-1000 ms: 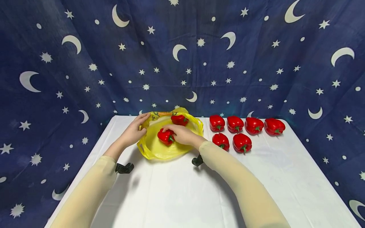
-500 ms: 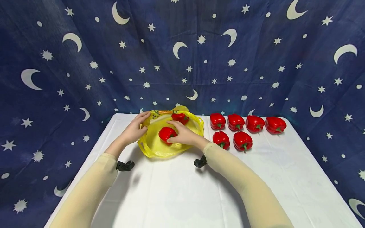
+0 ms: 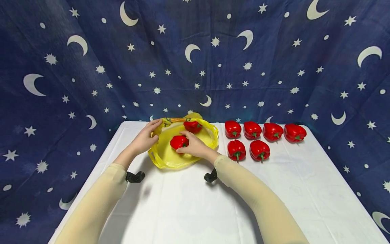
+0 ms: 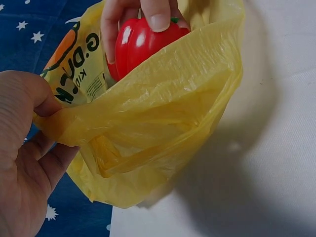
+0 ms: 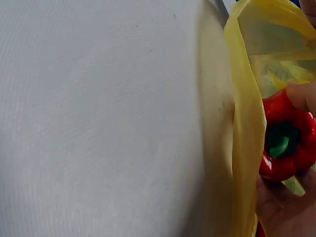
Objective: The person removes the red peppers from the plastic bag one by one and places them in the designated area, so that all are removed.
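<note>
White cloth covers the table (image 3: 189, 203). Left hand (image 3: 143, 140) pinches the yellow bag (image 3: 167, 157) rim. Right hand (image 3: 193, 146) grips a red pepper (image 3: 178, 141) inside it.

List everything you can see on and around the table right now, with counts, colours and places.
peppers on the table: six, red with green stems, four in a back row and two in front, right of the bag.
peppers in the bag: two, red; one at the back, one nearer the front held by the right hand.
plastic bag: one, yellow with printed letters, open, at the table's back left.
tablecloth: one, white, covers the table.
backdrop: one, dark blue with white moons and stars, behind and beside the table.
left hand: grips the bag's left rim.
right hand: inside the bag, holds the front pepper.
sleeves: two, beige.
wrist cameras: two, black.
</note>
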Demonstrator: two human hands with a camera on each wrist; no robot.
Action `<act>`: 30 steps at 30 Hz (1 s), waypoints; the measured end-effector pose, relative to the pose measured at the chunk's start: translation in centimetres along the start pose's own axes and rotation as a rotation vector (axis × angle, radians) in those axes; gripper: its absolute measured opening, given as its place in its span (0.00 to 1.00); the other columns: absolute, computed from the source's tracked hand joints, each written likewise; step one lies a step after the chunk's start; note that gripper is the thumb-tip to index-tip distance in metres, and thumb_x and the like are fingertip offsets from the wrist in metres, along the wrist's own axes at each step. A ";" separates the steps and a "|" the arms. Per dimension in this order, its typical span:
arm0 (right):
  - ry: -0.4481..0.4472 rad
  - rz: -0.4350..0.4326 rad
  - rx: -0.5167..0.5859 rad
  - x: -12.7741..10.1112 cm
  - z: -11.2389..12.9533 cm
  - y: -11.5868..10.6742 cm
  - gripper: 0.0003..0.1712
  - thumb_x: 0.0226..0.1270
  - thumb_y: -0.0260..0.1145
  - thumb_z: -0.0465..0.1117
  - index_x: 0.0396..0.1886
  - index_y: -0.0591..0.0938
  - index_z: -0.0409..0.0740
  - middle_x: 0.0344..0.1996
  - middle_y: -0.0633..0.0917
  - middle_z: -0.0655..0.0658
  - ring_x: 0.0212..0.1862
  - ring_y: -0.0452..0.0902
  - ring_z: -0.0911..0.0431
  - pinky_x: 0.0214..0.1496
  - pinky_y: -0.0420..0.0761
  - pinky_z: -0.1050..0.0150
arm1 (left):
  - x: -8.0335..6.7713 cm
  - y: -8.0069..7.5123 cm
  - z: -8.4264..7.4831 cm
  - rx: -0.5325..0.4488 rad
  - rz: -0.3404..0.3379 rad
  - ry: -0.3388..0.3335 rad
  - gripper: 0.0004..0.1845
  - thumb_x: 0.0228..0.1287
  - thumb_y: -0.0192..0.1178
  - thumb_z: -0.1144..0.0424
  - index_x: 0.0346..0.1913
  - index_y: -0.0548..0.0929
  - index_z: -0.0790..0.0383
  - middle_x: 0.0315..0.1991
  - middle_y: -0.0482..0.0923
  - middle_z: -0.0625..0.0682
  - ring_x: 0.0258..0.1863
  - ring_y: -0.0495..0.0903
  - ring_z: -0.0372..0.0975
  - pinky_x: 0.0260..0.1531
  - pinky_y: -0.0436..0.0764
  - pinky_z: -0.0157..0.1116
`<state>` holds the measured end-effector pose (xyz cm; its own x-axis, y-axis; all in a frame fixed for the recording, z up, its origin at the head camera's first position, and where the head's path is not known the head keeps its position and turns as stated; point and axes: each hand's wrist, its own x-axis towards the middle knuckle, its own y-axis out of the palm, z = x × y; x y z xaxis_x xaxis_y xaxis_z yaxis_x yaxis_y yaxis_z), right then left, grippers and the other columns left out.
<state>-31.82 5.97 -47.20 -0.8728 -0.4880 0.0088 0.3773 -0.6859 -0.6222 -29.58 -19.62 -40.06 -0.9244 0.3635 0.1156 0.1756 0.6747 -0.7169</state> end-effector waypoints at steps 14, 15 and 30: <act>-0.024 0.044 0.027 0.1 -1.4 0.4 0.58 0.53 0.82 0.47 0.80 0.59 0.62 0.74 0.63 0.43 0.73 0.63 0.48 0.75 0.64 0.48 | 0.0 0.0 -0.2 -0.014 0.009 -0.019 0.38 0.68 0.53 0.74 0.81 0.59 0.61 0.80 0.52 0.54 0.76 0.58 0.51 0.72 0.62 0.53; -0.027 0.044 0.032 0.1 -1.4 0.5 0.58 0.53 0.82 0.47 0.80 0.59 0.62 0.74 0.63 0.43 0.73 0.63 0.48 0.75 0.64 0.48 | -0.1 -0.1 -0.2 -0.013 0.009 -0.021 0.38 0.68 0.53 0.74 0.81 0.59 0.61 0.80 0.52 0.54 0.76 0.58 0.51 0.72 0.62 0.53; -0.096 0.030 0.037 -0.1 -1.8 0.8 0.56 0.55 0.81 0.41 0.79 0.59 0.62 0.74 0.63 0.45 0.74 0.62 0.50 0.76 0.63 0.51 | -0.1 0.0 -0.2 -0.006 0.009 -0.016 0.37 0.69 0.53 0.73 0.80 0.59 0.61 0.80 0.52 0.54 0.75 0.59 0.52 0.72 0.62 0.53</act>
<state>-32.01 6.39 -49.13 -0.8278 -0.5570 0.0668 0.4153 -0.6886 -0.5944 -29.44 -19.48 -39.92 -0.9280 0.3593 0.0985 0.1857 0.6754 -0.7137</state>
